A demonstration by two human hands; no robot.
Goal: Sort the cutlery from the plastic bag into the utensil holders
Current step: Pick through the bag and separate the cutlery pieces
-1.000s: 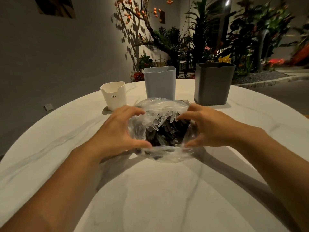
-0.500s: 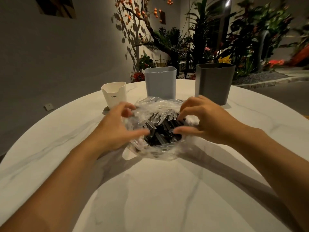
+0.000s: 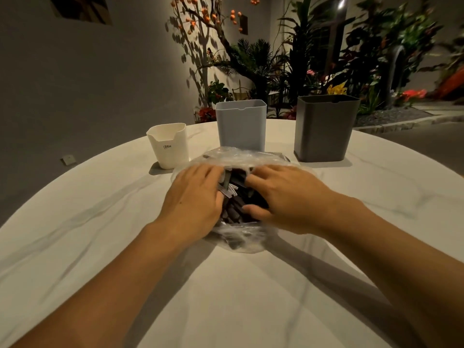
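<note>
— Where's the clear plastic bag?
— Table centre; holders at twelve o'clock.
— Hands?
— Left hand and right hand lie on the dark cutlery; grip unclear

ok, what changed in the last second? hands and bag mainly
Both hands went from spreading the bag's rim to reaching inside it. The left hand and right hand now lie over the dark cutlery, fingers among the pieces; no clear grip is visible. The clear plastic bag has flattened, and the clear forks seen earlier are hidden. The white holder, light blue holder and dark grey holder stayed put.
</note>
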